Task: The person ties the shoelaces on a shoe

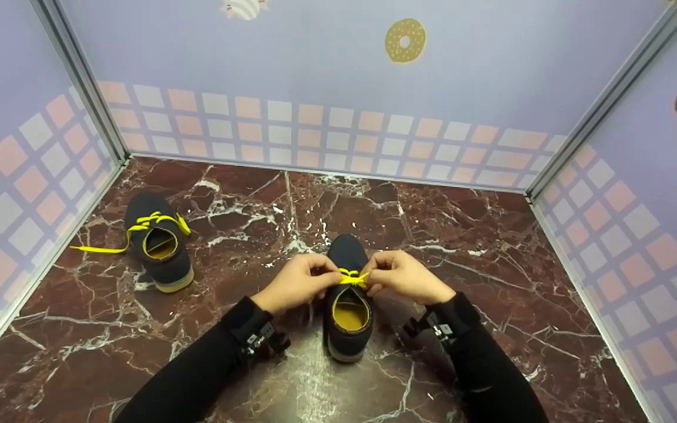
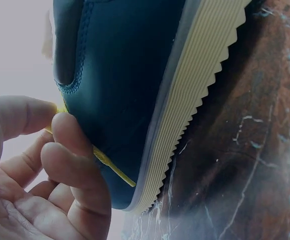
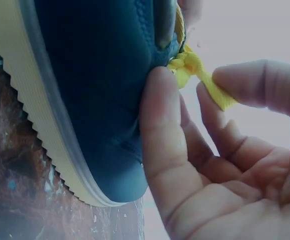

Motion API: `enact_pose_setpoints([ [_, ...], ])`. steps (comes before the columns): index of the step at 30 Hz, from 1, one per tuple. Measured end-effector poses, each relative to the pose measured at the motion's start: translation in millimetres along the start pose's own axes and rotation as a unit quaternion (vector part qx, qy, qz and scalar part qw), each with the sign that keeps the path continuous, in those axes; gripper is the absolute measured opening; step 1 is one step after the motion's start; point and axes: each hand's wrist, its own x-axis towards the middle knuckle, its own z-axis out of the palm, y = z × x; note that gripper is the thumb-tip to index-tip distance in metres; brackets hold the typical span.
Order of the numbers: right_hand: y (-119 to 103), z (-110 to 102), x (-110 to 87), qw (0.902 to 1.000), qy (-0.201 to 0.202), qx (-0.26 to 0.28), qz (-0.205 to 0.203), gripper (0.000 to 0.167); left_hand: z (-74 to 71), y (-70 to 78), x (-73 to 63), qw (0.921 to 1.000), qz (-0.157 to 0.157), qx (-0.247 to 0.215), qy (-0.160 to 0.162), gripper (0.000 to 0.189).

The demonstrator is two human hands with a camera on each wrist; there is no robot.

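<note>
A dark shoe (image 1: 347,252) with a yellow insole stands on the floor, toe pointing away from me. Its yellow lace (image 1: 352,281) is gathered in a knot over the shoe's opening. From the left side, my left hand (image 1: 298,282) pinches the lace between thumb and finger; a loose lace end (image 2: 116,169) hangs down past its fingers. On the other side, my right hand (image 1: 408,277) pinches a flat stretch of lace (image 3: 216,90) just beside the knot. One right finger (image 3: 162,115) rests against the shoe's side. The fingers partly hide the knot.
Another dark shoe (image 1: 165,267) stands to the left, with yellow lacing and one lace end (image 1: 97,249) trailing left over the floor. Brown marbled floor (image 1: 473,364) lies around both shoes. Patterned panels (image 1: 338,64) enclose the back and both sides.
</note>
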Motion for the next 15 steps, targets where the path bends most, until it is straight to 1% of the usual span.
enact_pose_setpoints([
  [3, -0.2, 0.2, 0.4, 0.9995, 0.006, 0.031, 0.004, 0.006, -0.2, 1.2, -0.7, 1.0000, 0.002, 0.003, 0.002, 0.014],
  [8, 1.3, 0.7, 2.2, 0.9965, 0.012, 0.080, 0.018, 0.008, 0.4, -0.6, 0.5, 1.0000, 0.006, 0.005, 0.001, 0.015],
  [11, 2.1, 0.8, 2.3, 0.9973, 0.009, 0.071, 0.017, 0.005, 0.5, -1.0, 0.5, 1.0000, 0.006, 0.001, 0.003, 0.015],
  [15, 2.1, 0.9, 1.1, 0.9998, 0.003, 0.019, 0.005, 0.008, 0.3, 0.8, -1.2, 1.0000, 0.003, -0.004, 0.006, 0.014],
])
